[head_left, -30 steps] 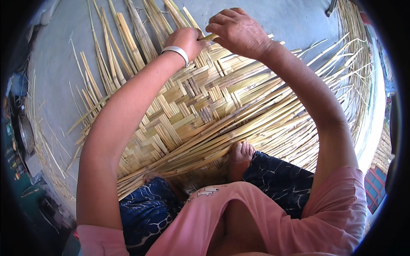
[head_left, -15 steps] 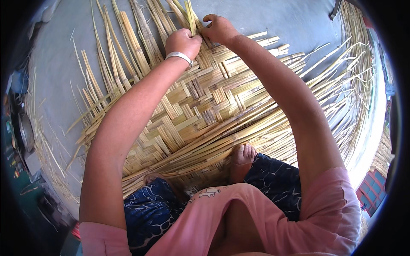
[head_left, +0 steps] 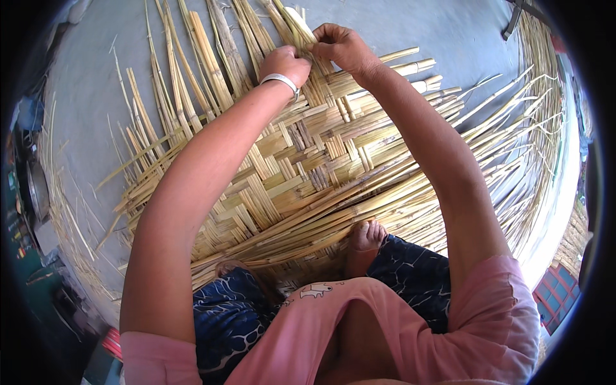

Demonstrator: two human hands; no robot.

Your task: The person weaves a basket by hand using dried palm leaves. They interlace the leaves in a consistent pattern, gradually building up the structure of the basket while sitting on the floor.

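Note:
A partly woven mat of split, straw-coloured reeds (head_left: 296, 151) lies on the floor in front of me, in a checkered over-and-under pattern. At its far edge my left hand (head_left: 285, 66), with a pale band on the wrist, is closed around upright reed strips; its fingertips are hidden. Just to its right, my right hand (head_left: 344, 49) is bent in a pinch, thumb and finger at the edge of a pale green-yellow reed strip (head_left: 299, 29). That strip rises from between the hands and leans to the left.
Loose reed ends (head_left: 205, 54) fan out beyond the mat's far left side. Long reeds (head_left: 385, 199) stick out to the right. My bare foot (head_left: 367, 235) rests at the near edge. A dark metal leg (head_left: 511, 24) stands at the far right on the grey floor (head_left: 443, 29).
Both hands have shifted slightly right, and the left a little nearer. The right fingers have come down from above onto the pale strip, which now looks wider and leans further left.

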